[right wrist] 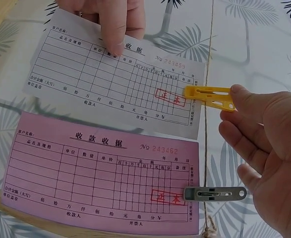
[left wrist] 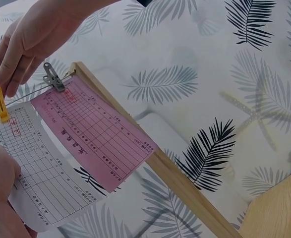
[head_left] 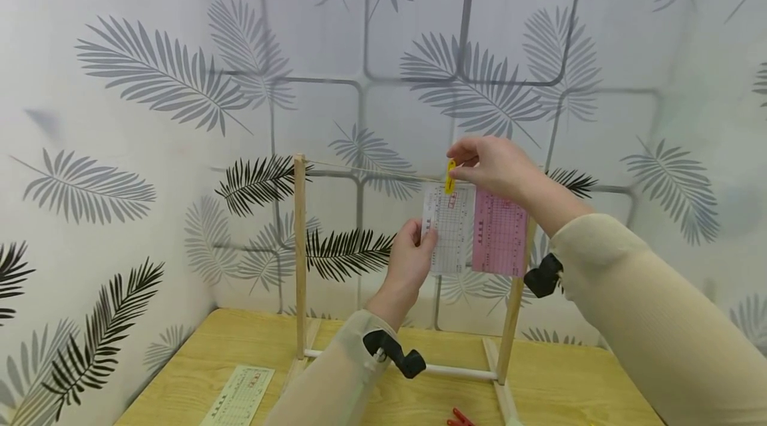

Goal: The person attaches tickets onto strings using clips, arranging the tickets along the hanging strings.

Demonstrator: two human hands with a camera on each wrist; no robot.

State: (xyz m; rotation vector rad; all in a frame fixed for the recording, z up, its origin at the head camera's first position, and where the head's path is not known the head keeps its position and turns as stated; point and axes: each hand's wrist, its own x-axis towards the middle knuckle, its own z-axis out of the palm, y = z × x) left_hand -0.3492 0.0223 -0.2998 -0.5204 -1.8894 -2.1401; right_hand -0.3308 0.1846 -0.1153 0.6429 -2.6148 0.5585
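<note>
At the string (right wrist: 209, 49) stretched between two wooden posts (head_left: 301, 253), a white slip (head_left: 451, 233) hangs beside a pink slip (head_left: 500, 236), its top edge under the nose of a yellow clip (head_left: 451, 178). The person's left hand (head_left: 413, 256) pinches the white slip by its side; the right hand (head_left: 494, 163) has its fingers pinched on the clip's tail. If the clip has caught too little paper or missed the string, the white slip would probably drop on release; a sideways tug could crease it, and a swaying string might loosen the pink one under its grey clip (right wrist: 214, 194). In view are three slips, counting a pale green slip (head_left: 241, 396) flat on the worktop (head_left: 569, 373); three clips, counting a red clip (head_left: 460, 418) cut off by the head view's lower edge; two posts; one string; one white rod (head_left: 461, 371).
</note>
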